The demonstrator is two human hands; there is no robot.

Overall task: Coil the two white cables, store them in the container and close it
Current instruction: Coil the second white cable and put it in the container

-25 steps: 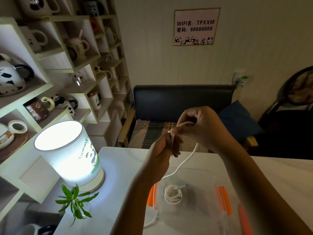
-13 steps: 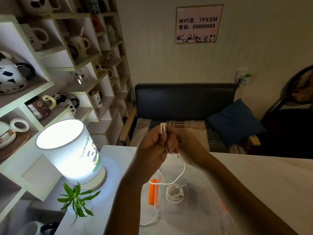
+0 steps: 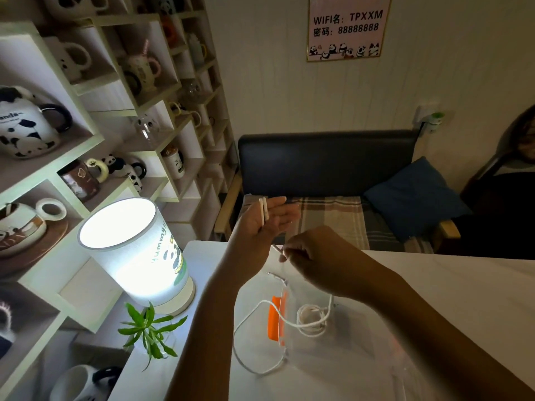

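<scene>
A clear plastic container [image 3: 356, 354] with an orange latch [image 3: 276, 318] sits on the white table. One coiled white cable [image 3: 311, 318] lies inside it. A second white cable [image 3: 249, 314] trails in a loose loop over the container's left wall onto the table. My left hand [image 3: 265, 224] is raised above the table's far edge, palm up, fingers spread, with two turns of this cable laid across the palm under the thumb. My right hand [image 3: 315, 260] is just right of and below it, pinching the cable between fingertips.
A lit cylindrical lamp [image 3: 133, 250] stands at the table's left, with a small green plant [image 3: 150, 331] in front of it. Shelves of mugs fill the left wall. A dark sofa [image 3: 327, 160] with a blue cushion lies beyond the table.
My hands have come apart: the left opened palm up and rose, showing cable turns across it, while the right dropped lower and to the right with the cable. The loose loop on the table has grown.
</scene>
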